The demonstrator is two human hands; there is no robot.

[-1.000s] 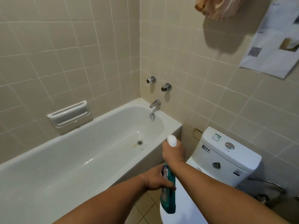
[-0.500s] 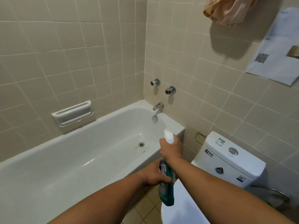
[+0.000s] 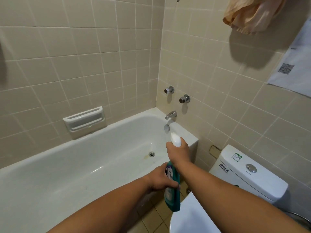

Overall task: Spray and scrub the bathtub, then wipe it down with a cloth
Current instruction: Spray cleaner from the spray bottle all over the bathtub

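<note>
1. The green bottle (image 3: pixel 173 190) is in the lower middle of the frame. It has a white top (image 3: pixel 175 141) and is tilted, with the top pointing up and away toward the tub.
2. The left hand (image 3: pixel 161 179) grips the fat green part of the bottle. Its fingers curl around it.
3. The right hand (image 3: pixel 179 153) grips the neck of the bottle, just under the white top. I cannot tell if a finger is on a trigger.
4. Both arms reach in from the bottom of the frame.
5. The white bathtub (image 3: pixel 75 165) fills the left and middle of the frame. The bottle top is over its right end.
6. The drain (image 3: pixel 151 154) sits in the tub floor, a little left of the right hand. There is a brown stain next to it.
7. A metal spout (image 3: pixel 171 114) sticks out of the wall above the tub end, and two knobs (image 3: pixel 169 90) are above the spout.
8. A white soap holder (image 3: pixel 84 119) is set in the tiled wall behind the tub.
9. A white toilet (image 3: pixel 249 174) is at the lower right, beside the tub.
10. A peach cloth (image 3: pixel 252 12) hangs at the upper right, with a paper (image 3: pixel 292 64) on the wall below it.
</note>
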